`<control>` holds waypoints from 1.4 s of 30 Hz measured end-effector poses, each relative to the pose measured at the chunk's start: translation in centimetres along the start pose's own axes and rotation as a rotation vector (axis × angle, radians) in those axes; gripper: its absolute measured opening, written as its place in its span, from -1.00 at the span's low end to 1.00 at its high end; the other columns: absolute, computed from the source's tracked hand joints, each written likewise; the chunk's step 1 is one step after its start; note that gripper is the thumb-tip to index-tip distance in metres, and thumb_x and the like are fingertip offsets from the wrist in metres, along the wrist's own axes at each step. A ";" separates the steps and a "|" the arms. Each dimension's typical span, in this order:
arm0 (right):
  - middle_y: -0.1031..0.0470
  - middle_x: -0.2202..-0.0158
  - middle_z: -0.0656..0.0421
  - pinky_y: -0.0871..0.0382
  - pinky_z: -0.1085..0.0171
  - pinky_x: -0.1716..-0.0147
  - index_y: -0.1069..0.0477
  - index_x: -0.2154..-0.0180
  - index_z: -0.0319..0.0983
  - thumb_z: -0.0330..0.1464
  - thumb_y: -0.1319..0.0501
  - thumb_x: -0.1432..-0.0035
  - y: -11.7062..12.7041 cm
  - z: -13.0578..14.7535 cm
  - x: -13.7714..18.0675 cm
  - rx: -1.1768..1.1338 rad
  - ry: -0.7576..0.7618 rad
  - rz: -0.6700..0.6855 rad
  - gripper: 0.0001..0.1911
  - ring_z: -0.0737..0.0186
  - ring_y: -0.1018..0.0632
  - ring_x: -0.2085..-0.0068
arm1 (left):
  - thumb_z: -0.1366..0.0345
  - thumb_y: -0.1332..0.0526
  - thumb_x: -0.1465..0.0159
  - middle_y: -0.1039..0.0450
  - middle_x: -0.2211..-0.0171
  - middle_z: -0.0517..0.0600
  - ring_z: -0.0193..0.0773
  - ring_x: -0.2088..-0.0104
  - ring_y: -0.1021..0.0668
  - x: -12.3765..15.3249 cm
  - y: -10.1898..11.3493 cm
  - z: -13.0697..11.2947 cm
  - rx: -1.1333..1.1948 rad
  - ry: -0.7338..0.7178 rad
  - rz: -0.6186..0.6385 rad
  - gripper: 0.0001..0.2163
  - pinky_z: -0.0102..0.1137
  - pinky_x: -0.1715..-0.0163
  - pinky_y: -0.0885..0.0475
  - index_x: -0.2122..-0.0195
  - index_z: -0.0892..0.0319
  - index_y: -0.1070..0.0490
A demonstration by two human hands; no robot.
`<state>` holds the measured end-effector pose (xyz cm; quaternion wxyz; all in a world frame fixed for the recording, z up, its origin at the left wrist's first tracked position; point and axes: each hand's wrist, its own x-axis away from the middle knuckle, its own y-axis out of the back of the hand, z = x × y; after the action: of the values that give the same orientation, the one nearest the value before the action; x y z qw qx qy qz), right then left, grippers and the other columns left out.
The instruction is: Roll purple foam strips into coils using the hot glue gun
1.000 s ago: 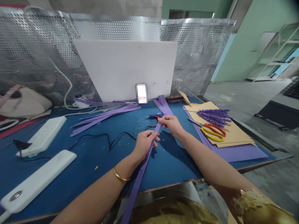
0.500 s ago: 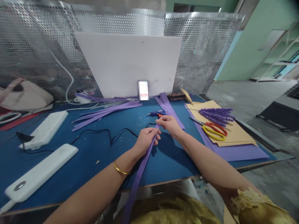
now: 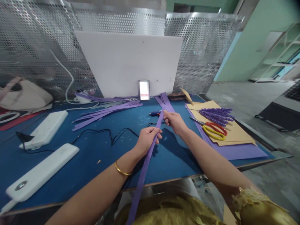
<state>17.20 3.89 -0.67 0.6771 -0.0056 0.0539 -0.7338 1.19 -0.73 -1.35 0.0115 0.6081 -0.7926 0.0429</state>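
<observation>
A long purple paper strip (image 3: 146,162) runs from my lap up over the table edge and through both hands. My left hand (image 3: 148,140) is closed on it, thumb pressed on top. Farther up, my right hand (image 3: 173,121) pinches the strip near its upper end. Just behind my right hand lies a blue glue gun (image 3: 153,113) with an orange trigger, partly covered by the strip and fingers. More purple strips (image 3: 107,113) lie fanned out at the back left, and another bunch (image 3: 167,101) lies behind the glue gun.
Scissors (image 3: 214,130) with red and yellow handles and a purple lavender-like bunch (image 3: 217,116) rest on brown paper (image 3: 239,134) at right. A power strip (image 3: 48,128) and a long white device (image 3: 43,173) lie at left. A phone (image 3: 143,90) leans on the white board (image 3: 131,62).
My right hand has moved up and slightly right, away from my left hand, so more strip shows between them. My left hand has stayed nearly in place.
</observation>
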 end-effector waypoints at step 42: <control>-0.13 0.70 0.34 0.08 0.31 0.60 -0.23 0.65 -0.19 -0.01 -0.35 0.11 -0.5 -0.3 0.2 0.124 0.114 0.028 -0.54 0.43 -0.12 0.62 | 0.18 -0.27 -0.20 -0.53 0.52 0.02 -0.42 0.68 -0.44 -0.1 -0.1 0.3 0.036 0.055 0.034 -0.76 -0.48 0.61 -0.37 0.39 0.30 -0.53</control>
<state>16.63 3.75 -0.97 0.6823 0.0789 0.0471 -0.7253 1.28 -0.70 -1.63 0.0215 0.5931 -0.8014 0.0739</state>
